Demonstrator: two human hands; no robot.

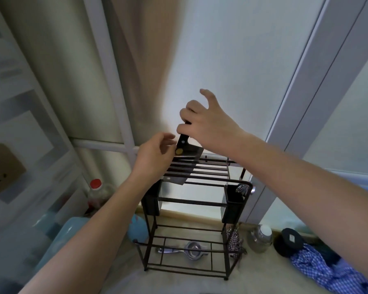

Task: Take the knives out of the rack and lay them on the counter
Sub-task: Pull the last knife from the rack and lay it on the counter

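Observation:
A dark metal rack (191,202) stands on the pale counter (179,283) against the window. A cleaver (184,158) with a black handle and a wide blade sits partly in the slots at the rack's top, tilted with its handle up. My right hand (206,124) grips the handle from above, with thumb and forefinger spread. My left hand (155,155) is at the rack's top left edge beside the blade, fingers curled and apart; whether it touches the blade I cannot tell.
Two dark caddies (234,204) hang on the rack's sides. A metal squeezer (191,250) lies on its bottom shelf. A red-capped bottle (96,194) and blue items stand left; a steel flask (260,238), a dark jar (289,240) and a blue checked cloth (327,272) lie right.

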